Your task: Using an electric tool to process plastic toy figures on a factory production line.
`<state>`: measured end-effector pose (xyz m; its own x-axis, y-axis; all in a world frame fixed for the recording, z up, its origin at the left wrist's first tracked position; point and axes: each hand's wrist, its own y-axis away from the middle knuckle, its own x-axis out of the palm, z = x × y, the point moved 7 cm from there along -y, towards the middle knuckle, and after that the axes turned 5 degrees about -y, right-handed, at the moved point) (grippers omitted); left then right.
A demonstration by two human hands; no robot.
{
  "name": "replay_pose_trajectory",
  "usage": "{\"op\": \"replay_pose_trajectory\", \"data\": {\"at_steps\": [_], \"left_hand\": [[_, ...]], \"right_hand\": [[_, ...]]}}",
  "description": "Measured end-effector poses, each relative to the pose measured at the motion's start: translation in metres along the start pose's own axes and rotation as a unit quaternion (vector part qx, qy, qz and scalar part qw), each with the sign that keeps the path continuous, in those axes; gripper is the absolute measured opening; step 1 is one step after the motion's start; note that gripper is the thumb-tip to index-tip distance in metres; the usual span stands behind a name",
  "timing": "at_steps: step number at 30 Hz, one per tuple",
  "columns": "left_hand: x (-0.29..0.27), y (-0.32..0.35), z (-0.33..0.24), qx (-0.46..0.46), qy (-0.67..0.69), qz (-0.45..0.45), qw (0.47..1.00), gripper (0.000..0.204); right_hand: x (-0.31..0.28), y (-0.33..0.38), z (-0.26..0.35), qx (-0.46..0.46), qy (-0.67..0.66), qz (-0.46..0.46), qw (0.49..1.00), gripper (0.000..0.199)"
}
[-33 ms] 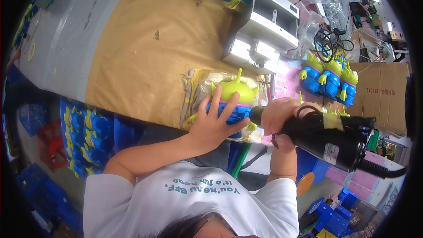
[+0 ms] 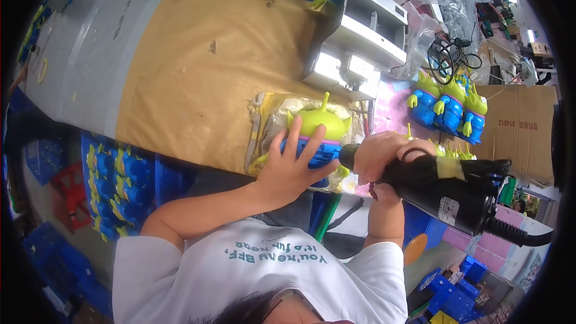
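A toy figure (image 2: 324,125) with a lime-green head, one antenna and a blue body lies on a padded, plastic-covered rest (image 2: 270,121) at the table's near edge. Over its body and head my left hand (image 2: 287,171) is spread, fingers and thumb holding it down. My right hand (image 2: 379,157) is wrapped round the front of a black electric screwdriver (image 2: 441,195). The tool lies sideways, its dark nose meeting the right side of the blue body. Its tip is hidden, so I cannot tell what it touches there. A thick cable leaves the tool's rear.
Brown paper (image 2: 198,54) covers much of the table. A white-and-grey device (image 2: 366,30) stands beyond the toy. More figures (image 2: 447,105) stand at right before a cardboard box (image 2: 516,123); others fill a blue crate (image 2: 117,186) at lower left. Black cables (image 2: 447,60) lie at upper right.
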<state>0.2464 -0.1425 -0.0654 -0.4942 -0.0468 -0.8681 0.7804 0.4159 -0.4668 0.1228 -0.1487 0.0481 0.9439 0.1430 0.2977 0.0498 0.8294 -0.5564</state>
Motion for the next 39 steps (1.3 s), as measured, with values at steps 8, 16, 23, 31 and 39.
{"op": "replay_pose_trajectory", "data": {"at_steps": [8,16,23,31,39], "left_hand": [[-0.002,0.001,0.0,-0.005,0.033,-0.001,0.999,0.037],[-0.003,0.004,0.004,0.006,0.033,0.022,0.999,0.065],[-0.014,0.031,0.037,-0.054,0.167,0.018,0.984,0.087],[0.01,0.062,0.061,-0.114,0.275,-0.089,0.95,0.094],[0.01,0.06,0.061,-0.115,0.258,-0.067,0.957,0.096]], "right_hand": [[0.003,0.001,-0.005,0.004,-0.016,0.021,1.0,0.024],[0.005,-0.011,0.024,0.022,-0.007,-0.111,0.994,0.031],[-0.065,-0.093,0.01,-0.067,0.21,-0.196,0.956,0.039],[-0.066,-0.098,-0.011,0.064,0.136,-0.227,0.962,0.043],[0.031,-0.047,0.017,0.025,0.035,-0.116,0.992,0.064]]}}
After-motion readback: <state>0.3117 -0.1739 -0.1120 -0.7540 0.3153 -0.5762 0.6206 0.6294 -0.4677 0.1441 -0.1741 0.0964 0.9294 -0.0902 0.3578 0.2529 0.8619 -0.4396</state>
